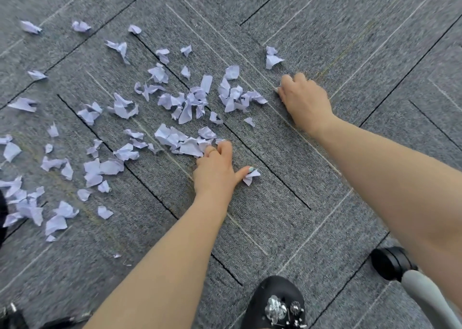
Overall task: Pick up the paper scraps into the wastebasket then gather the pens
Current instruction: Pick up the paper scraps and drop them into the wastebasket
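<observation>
Curled over a clump of paper scraps (185, 143) at frame centre, the left hand (215, 171) rakes them together, while the right hand (303, 98), knuckles bent on the carpet (350, 41), hides whether it grasps anything; no wastebasket shows.

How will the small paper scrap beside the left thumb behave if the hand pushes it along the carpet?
The paper scrap is crumpled and thin, so it is probably very light and floppy. It may fold rather than slide. The carpet looks rough, so it might catch there. The left hand would likely do better pinching it.
</observation>
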`<move>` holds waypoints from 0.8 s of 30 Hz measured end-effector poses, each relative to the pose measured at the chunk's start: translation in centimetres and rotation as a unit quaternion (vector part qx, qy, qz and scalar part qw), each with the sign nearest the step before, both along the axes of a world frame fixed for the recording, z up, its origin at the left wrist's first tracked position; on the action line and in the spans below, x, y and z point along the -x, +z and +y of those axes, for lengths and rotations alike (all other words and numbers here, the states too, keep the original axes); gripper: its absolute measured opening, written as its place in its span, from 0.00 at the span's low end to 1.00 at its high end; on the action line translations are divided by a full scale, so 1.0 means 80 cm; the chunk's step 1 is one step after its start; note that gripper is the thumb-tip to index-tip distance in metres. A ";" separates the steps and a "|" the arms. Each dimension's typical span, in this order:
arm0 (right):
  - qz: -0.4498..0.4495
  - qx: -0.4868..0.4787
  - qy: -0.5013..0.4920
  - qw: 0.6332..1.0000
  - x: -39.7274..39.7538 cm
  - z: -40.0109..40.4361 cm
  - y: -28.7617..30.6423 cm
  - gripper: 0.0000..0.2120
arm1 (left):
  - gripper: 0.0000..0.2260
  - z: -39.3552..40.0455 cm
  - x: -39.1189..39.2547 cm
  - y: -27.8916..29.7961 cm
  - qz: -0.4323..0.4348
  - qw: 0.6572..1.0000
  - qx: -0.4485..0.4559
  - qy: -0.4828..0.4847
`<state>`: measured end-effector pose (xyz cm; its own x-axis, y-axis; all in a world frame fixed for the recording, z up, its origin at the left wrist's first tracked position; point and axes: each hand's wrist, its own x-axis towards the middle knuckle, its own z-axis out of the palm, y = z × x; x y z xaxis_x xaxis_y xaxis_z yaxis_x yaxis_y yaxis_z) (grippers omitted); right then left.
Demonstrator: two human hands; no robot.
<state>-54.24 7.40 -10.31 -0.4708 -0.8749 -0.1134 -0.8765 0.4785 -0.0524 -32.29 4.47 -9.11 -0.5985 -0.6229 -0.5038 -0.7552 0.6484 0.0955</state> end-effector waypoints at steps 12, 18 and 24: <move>-0.263 0.136 -0.194 0.935 -0.052 0.023 0.017 0.16 | 0.07 -0.042 -0.028 0.012 0.122 0.980 -0.155 0.019; -0.365 0.194 -0.242 0.878 -0.143 0.011 0.047 0.14 | 0.11 -0.118 -0.072 0.112 0.208 0.891 -0.352 0.198; -0.501 0.258 -0.210 0.799 -0.246 -0.106 0.133 0.14 | 0.13 -0.181 -0.180 0.266 0.363 0.757 -0.426 0.338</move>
